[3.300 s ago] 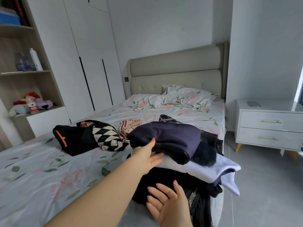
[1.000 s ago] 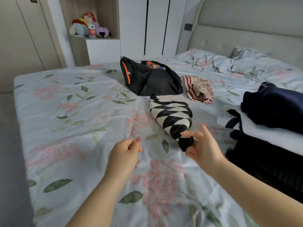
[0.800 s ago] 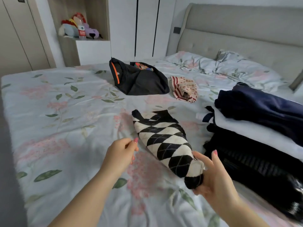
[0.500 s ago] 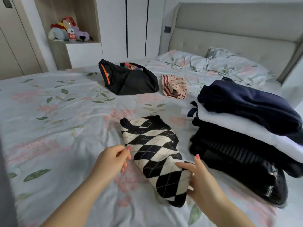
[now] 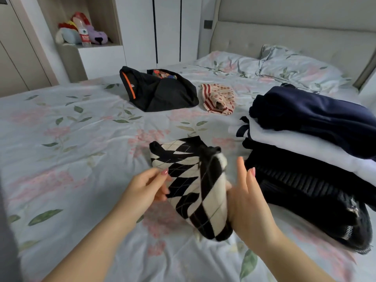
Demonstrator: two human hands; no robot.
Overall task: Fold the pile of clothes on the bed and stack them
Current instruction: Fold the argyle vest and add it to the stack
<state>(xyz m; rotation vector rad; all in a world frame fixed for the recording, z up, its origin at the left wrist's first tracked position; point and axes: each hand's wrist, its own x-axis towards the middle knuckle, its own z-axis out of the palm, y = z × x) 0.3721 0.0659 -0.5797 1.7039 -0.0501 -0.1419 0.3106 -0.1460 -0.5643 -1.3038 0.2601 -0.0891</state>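
Observation:
A black-and-white argyle knit [image 5: 189,180] lies crumpled on the floral bed sheet [image 5: 71,151] in front of me. My left hand [image 5: 146,188] pinches its left edge with curled fingers. At the knit's right edge is my right hand [image 5: 248,200]; its fingers are straight and raised, and its thumb is hidden behind the cloth. To the right stands a folded stack with a navy garment [image 5: 315,119] on top, a white one [image 5: 289,147] under it and black ribbed clothing [image 5: 305,192] at the bottom. Farther back lie a black garment with an orange stripe [image 5: 162,94] and a beige red-striped piece [image 5: 218,99].
Pillows [image 5: 295,66] and a padded headboard [image 5: 284,37] close the far end of the bed. A white wardrobe [image 5: 166,27] stands behind it. A shelf niche at the back left holds plush toys and a bottle [image 5: 83,33]. The left half of the sheet is bare.
The argyle knit was dragged from the far pile toward me by my right hand. My left hand has now taken its left edge, and the knit's right side has bunched up.

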